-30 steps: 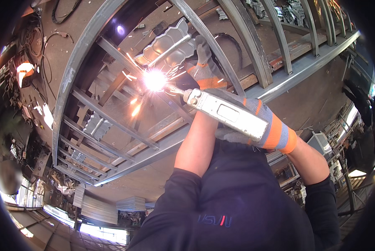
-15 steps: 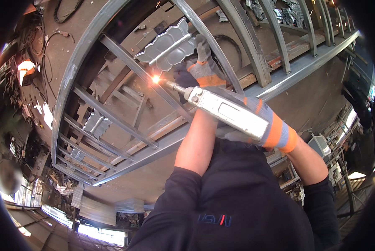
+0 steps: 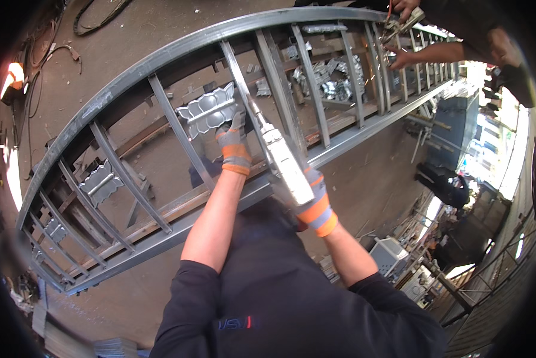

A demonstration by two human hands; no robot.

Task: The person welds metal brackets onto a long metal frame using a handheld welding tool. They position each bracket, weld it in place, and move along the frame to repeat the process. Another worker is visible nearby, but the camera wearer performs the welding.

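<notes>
My left hand [image 3: 234,145], in a grey and orange glove, grips the lower right edge of a silvery scalloped metal ornament [image 3: 210,110]. The ornament lies between two bars of a long metal frame [image 3: 130,67] with a curved far rail. In a matching glove, my right hand [image 3: 317,200] is closed around a white handheld welding gun [image 3: 286,164]. Its metal nozzle [image 3: 256,112] points up beside the bar just right of the ornament. No bright weld spot shows at the tip. The fingers around the gun's grip are partly hidden by its body.
Similar ornaments [image 3: 100,184] sit between bars farther left. Loose silvery pieces [image 3: 333,77] are heaped beneath the frame. At upper right, a co-worker's hand [image 3: 406,58] reaches over the bars; another holds a tool [image 3: 406,22]. Black cable [image 3: 103,27] lies on the floor.
The bright weld spot at the nozzle is gone. The gun has swung from the bar left of the ornament to the one right of it. My view has shifted, bringing in the co-worker.
</notes>
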